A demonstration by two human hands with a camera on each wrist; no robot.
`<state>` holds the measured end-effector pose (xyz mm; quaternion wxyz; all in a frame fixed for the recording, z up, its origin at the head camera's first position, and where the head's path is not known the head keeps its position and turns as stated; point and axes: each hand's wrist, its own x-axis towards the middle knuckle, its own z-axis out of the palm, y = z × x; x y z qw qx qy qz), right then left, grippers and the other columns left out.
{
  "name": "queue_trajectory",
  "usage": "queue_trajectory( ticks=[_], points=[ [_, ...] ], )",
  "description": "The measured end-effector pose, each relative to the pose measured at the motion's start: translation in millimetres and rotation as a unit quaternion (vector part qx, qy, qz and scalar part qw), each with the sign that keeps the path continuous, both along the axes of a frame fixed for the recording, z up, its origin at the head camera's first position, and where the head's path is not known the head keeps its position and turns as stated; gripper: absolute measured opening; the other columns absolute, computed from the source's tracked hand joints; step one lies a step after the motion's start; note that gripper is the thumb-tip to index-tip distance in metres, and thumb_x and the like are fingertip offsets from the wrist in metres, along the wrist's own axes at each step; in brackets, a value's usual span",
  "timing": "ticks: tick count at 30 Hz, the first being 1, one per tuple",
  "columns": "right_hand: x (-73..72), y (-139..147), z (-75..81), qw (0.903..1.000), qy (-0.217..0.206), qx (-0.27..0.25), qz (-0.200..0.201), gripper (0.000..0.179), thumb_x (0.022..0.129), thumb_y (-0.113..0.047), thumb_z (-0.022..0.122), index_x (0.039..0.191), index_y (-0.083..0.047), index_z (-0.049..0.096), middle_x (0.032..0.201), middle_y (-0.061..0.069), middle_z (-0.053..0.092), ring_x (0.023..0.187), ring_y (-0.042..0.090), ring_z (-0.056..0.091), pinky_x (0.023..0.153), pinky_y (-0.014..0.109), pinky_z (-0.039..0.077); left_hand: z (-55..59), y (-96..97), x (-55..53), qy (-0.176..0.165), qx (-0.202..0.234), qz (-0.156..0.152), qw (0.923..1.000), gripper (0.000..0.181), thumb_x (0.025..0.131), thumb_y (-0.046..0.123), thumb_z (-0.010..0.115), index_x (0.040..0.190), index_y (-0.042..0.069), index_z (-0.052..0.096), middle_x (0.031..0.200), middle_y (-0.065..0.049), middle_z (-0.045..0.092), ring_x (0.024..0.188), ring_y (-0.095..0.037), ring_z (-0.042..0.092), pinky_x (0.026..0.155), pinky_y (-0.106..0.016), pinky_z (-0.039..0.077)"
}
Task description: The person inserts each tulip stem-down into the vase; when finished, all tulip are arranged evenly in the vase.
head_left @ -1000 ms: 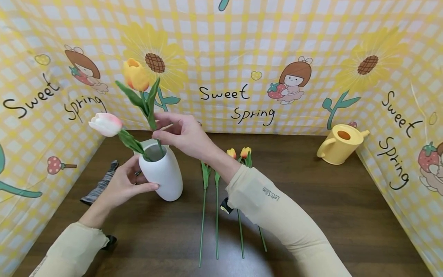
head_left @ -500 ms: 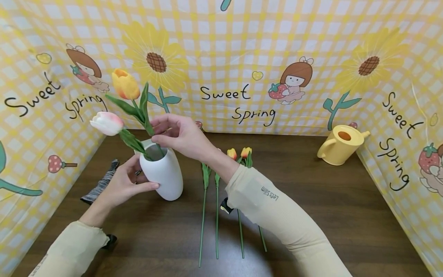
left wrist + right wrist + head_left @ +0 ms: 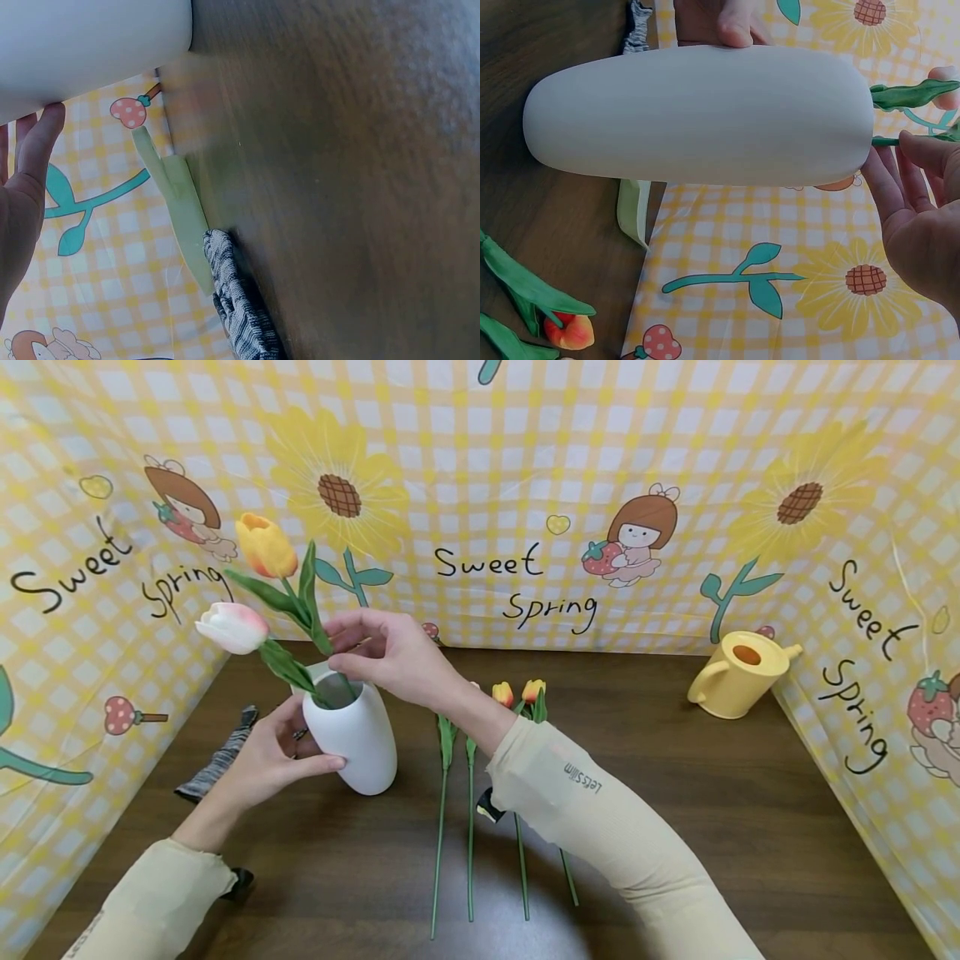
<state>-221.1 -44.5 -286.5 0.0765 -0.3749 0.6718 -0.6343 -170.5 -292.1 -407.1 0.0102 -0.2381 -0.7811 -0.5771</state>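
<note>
A white vase [image 3: 352, 743] stands on the dark wooden table [image 3: 675, 843], left of centre in the head view. My left hand [image 3: 270, 760] grips its left side, thumb across the front. A white-and-pink tulip [image 3: 232, 628] leans out of the mouth toward the left. Above it rises a yellow-orange tulip [image 3: 267, 545], its lower stem inside the vase. With thumb and fingers my right hand [image 3: 401, 656] pinches this second tulip's stem just over the rim. The right wrist view shows that green stem [image 3: 886, 141] at the opening; the stem ends are hidden inside the vase.
Several tulips [image 3: 471, 810] lie on the table right of the vase, partly under my right forearm. At the back right stands a yellow watering can [image 3: 738, 677]. A grey striped knitted item [image 3: 217, 764] and a pale green flat object [image 3: 184, 217] lie at the left.
The yellow-orange tulip has sunk lower into the vase and tipped left, with my right hand moving slightly down along with it. My left hand and the vase have stayed put.
</note>
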Motion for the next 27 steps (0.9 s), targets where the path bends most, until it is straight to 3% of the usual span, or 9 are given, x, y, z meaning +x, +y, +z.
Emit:
queue_trajectory(
  ticks=[5, 13, 18, 27],
  points=[
    [-1.1, 0.3, -1.0, 0.9999, 0.014, 0.003, 0.0, 0.034, 0.092, 0.0, 0.073, 0.125, 0.001, 0.065, 0.107, 0.008, 0.069, 0.088, 0.015, 0.07, 0.081, 0.029, 0.06, -0.5, -0.1, -0.6, 0.001, 0.005, -0.005, 1.0, 0.085, 0.076, -0.016, 0.08, 0.148, 0.007, 0.043, 0.126, -0.016, 0.06, 0.107, -0.022, 0.069, 0.083, -0.033, 0.06],
    [-3.5, -2.1, -1.2, 0.9968, 0.074, 0.028, -0.009, 0.032, 0.093, -0.001, 0.072, 0.125, 0.001, 0.066, 0.115, 0.01, 0.069, 0.099, 0.01, 0.067, 0.089, 0.022, 0.055, -0.2, 0.3, -0.9, -0.004, -0.002, -0.001, 1.0, 0.086, 0.076, -0.015, 0.081, 0.15, 0.009, 0.042, 0.127, -0.016, 0.06, 0.108, -0.022, 0.07, 0.083, -0.034, 0.06],
    [-4.5, -2.0, 0.1, 0.9955, 0.074, 0.055, -0.018, 0.033, 0.093, -0.004, 0.073, 0.126, -0.001, 0.067, 0.114, 0.007, 0.07, 0.099, 0.009, 0.067, 0.088, 0.02, 0.054, -0.6, 2.0, -2.2, -0.002, -0.003, -0.001, 1.0, 0.085, 0.076, -0.014, 0.081, 0.149, 0.008, 0.042, 0.127, -0.016, 0.06, 0.107, -0.022, 0.07, 0.082, -0.034, 0.061],
    [-4.1, -3.0, -3.7, 0.9969, 0.058, 0.049, -0.021, 0.036, 0.095, -0.004, 0.071, 0.131, -0.001, 0.065, 0.112, 0.007, 0.073, 0.1, 0.005, 0.068, 0.09, 0.019, 0.053, -0.9, -0.2, -1.3, 0.005, -0.008, 0.001, 1.0, 0.088, 0.076, -0.014, 0.082, 0.151, 0.009, 0.042, 0.125, -0.015, 0.061, 0.104, -0.022, 0.07, 0.081, -0.035, 0.061]
  ],
)
